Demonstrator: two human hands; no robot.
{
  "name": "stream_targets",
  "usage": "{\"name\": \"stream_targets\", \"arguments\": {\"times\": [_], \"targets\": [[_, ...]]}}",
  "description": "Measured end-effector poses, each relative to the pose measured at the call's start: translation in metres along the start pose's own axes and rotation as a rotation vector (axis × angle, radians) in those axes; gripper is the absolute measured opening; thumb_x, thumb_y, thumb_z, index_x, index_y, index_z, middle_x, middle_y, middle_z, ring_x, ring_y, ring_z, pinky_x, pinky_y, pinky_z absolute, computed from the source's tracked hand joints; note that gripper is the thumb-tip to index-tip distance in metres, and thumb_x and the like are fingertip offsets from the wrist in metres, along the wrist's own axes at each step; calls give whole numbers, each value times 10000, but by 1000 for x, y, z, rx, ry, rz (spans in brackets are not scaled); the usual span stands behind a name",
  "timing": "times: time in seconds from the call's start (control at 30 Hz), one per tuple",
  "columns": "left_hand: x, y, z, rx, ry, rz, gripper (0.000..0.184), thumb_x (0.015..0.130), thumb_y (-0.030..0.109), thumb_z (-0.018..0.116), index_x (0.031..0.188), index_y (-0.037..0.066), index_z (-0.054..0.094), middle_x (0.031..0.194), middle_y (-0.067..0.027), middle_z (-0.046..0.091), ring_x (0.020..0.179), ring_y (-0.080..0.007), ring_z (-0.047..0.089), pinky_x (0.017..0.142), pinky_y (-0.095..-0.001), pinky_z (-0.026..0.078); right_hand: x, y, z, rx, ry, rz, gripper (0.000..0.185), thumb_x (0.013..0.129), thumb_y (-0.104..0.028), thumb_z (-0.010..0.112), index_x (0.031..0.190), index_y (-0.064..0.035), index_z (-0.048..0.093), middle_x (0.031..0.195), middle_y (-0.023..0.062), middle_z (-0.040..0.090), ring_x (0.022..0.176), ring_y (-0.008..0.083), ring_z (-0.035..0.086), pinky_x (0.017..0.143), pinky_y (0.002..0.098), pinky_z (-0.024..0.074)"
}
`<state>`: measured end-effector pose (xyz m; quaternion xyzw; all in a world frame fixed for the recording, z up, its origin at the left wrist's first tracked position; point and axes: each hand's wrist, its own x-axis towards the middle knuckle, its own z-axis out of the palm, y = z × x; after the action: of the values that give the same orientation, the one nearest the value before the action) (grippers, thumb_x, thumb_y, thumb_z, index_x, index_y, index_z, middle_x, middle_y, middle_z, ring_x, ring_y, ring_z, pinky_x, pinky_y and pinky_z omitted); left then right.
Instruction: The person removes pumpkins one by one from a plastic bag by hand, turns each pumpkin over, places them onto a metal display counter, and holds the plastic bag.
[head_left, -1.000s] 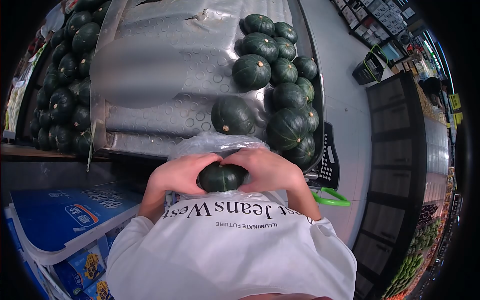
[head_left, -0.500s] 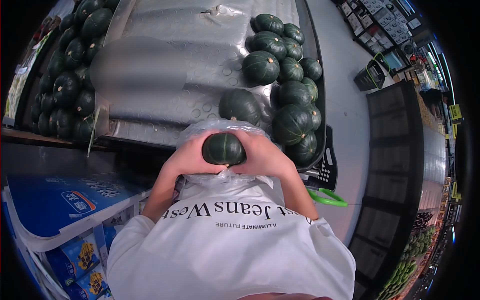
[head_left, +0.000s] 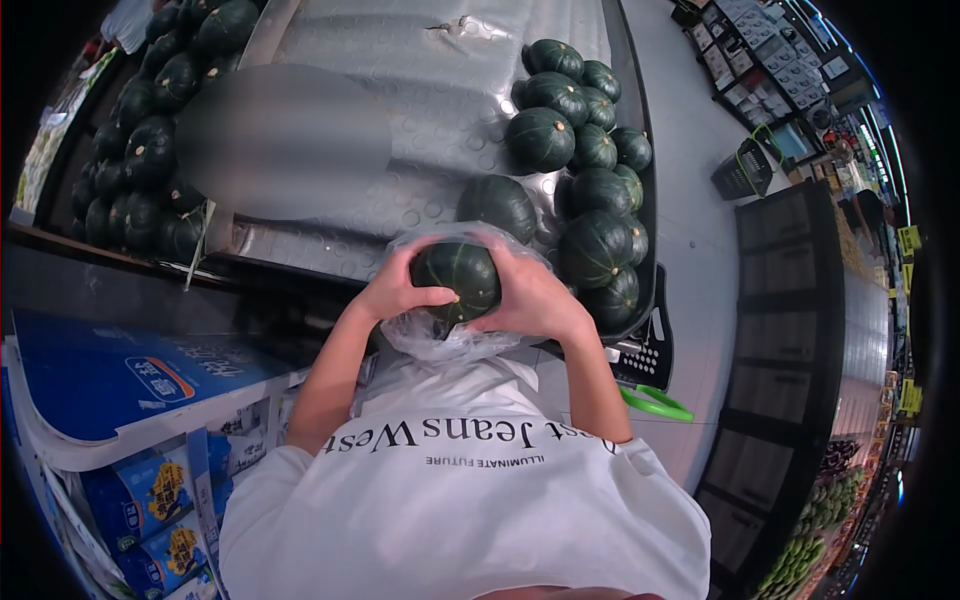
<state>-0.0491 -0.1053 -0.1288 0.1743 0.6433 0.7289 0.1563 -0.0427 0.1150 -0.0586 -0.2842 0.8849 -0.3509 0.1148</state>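
Between my two hands is a dark green pumpkin [head_left: 455,276] with a pale stem, held in front of my chest. A clear plastic bag [head_left: 440,340] bunches below it and around its far side. My left hand [head_left: 400,285] grips the pumpkin's left side, its thumb lying across the front near the stem. On the right side my right hand [head_left: 530,295] curves around it, fingers over the top and partly in the plastic. Just beyond my hands, a larger pumpkin [head_left: 497,208] rests on the silvery display mat.
Several pumpkins [head_left: 597,248] line the right side of the display mat [head_left: 340,240]. More pumpkins [head_left: 150,150] are piled at left. A blue display stand [head_left: 110,375] is at my lower left. A basket's green handle [head_left: 657,403] is at right, and a dark basket [head_left: 745,170] stands farther off.
The pumpkin has tilted in my hands and shows more of its top and front. The plastic has slid lower in front. My view has shifted slightly.
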Motion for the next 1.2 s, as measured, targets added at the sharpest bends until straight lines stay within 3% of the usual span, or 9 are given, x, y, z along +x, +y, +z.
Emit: {"name": "stream_targets", "arguments": {"times": [0.2,0.33,0.67,0.77,0.9,0.97,1.07,1.17,1.2], "targets": [[3,0,-11,-347,-126,-208,643,692,237,702,1256,-12,516,1110,-75,600,1005,-149,571,889,-281,459,-3,-1,0,-46,-14,-14,923,591,-241,834,1350,-28,353,971,219,643,942,402,610,825,432,478],[2,-2,-16,-365,-134,-269,669,677,256,684,1268,-6,509,1136,-85,590,1027,-167,576,903,-281,464,-4,-5,-3,-40,-36,-22,907,599,-252,825,1342,-13,363,976,218,642,954,393,607,837,430,475],[-7,20,2,-623,-78,-172,708,700,316,687,1282,-27,477,1203,-137,576,1093,-219,576,963,-336,455,-10,0,-20,259,-122,-132,942,650,-322,831,1381,13,341,1095,232,629,1027,365,613,910,399,463],[-3,48,32,-456,16,-64,730,709,346,696,1303,-7,458,1199,-115,570,1113,-194,556,963,-325,445,-16,3,-20,363,44,-283,989,652,-330,844,1399,24,301,1210,220,575,1096,366,582,941,411,448],[19,63,58,-491,9,-39,703,766,399,675,1310,18,443,1150,-101,573,1065,-163,568,900,-305,475,-22,5,-23,518,176,-281,1003,645,-329,867,1398,9,296,1367,187,431,1224,302,493,985,409,422],[33,63,68,-535,22,-15,669,800,386,657,1316,26,429,1155,-97,566,1055,-152,568,873,-295,486,-22,16,-20,727,137,-149,1002,642,-327,873,1389,4,294,1332,181,454,1227,289,487,992,396,417],[55,68,93,-606,55,37,586,883,342,606,1338,39,395,1206,-88,539,1080,-154,561,886,-304,495,-21,25,-31,722,181,-101,1026,640,-349,878,1388,-9,263,1299,168,465,1227,272,480,1007,393,409],[68,63,105,-659,101,-2,544,921,329,572,1351,52,386,1244,-82,523,1133,-168,542,953,-320,472,-22,38,-33,696,391,-195,1112,659,-331,870,1458,-49,150,1363,177,397,1238,273,462,1027,404,398],[72,61,109,-657,123,7,548,923,336,568,1356,59,378,1232,-81,527,1103,-164,557,900,-313,495,-22,35,-35,772,425,-210,1124,666,-315,867,1467,-58,121,1368,181,387,1244,274,456,1037,406,389]]}}
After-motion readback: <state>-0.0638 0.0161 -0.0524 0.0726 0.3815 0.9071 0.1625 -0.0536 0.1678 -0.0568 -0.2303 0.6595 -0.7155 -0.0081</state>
